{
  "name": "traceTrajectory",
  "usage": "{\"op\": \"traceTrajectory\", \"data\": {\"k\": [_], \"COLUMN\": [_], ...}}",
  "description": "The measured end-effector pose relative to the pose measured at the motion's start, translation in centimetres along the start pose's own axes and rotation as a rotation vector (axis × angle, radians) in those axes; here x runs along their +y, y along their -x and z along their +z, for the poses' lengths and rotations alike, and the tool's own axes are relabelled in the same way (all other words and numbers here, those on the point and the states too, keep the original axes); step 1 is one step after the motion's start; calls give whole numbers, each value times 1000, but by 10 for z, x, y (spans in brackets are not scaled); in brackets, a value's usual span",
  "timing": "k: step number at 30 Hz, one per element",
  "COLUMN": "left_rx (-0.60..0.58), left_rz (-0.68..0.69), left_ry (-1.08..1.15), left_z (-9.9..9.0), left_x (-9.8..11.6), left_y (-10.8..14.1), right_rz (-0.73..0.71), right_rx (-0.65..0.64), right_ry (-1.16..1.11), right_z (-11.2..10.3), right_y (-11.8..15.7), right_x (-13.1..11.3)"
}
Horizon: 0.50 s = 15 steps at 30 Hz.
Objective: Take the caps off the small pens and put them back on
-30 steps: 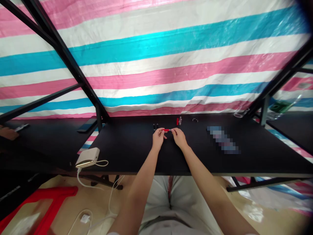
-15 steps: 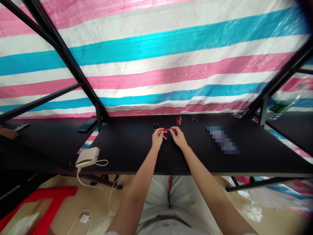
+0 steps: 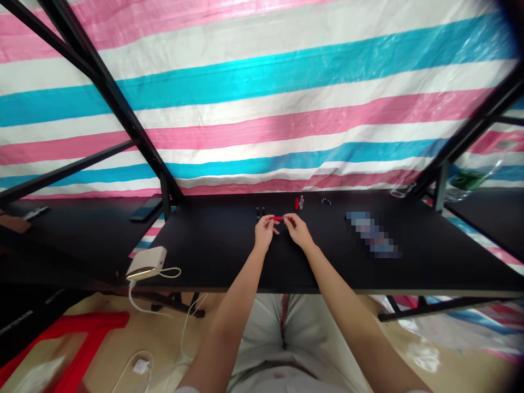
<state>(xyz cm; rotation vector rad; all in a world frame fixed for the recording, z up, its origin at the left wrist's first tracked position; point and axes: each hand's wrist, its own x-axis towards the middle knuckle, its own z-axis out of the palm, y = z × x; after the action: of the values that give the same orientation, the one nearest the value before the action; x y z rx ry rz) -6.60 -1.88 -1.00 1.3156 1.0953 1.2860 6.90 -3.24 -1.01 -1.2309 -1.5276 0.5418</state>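
Has drawn the right hand (image 3: 298, 230) slightly left since the earlier frame, now covering more of the grey end of the slim red tube (image 3: 277, 218). Keeps the left hand (image 3: 264, 233) nearly where it was. Grasps the tube's left end with the left fingers and pinches its right end with the right fingers, holding it roughly level above the middle of the matte black tabletop (image 3: 213, 245).

Shows two short dark cylinders (image 3: 261, 212) just beyond the left hand, then, farther right near the far edge, a small red piece (image 3: 297, 203) beside a clear, shiny piece (image 3: 302, 202), and dark curved bits (image 3: 326, 201). Carries a glossy white box (image 3: 146, 263) with a cord loop at near left. Rises beyond into a creased, plasticky striped sheet (image 3: 254, 125).

Hides the tube's ends under fingertips. Blurs an item (image 3: 372, 234) at right into pixel blocks; cuts off another person's hand (image 3: 14, 222) at far left.
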Motion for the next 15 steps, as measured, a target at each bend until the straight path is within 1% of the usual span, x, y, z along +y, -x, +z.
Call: {"op": "traceTrajectory", "data": {"k": [7, 15], "left_rx": [-11, 50], "left_rz": [3, 1], "left_ry": [-13, 20], "left_z": [0, 1], "left_x": [0, 0], "left_y": [1, 1], "right_rz": [14, 1], "right_rx": [-41, 39], "right_ry": [47, 54], "right_z": [0, 0], "right_y": [0, 0], "right_x": [2, 7]}}
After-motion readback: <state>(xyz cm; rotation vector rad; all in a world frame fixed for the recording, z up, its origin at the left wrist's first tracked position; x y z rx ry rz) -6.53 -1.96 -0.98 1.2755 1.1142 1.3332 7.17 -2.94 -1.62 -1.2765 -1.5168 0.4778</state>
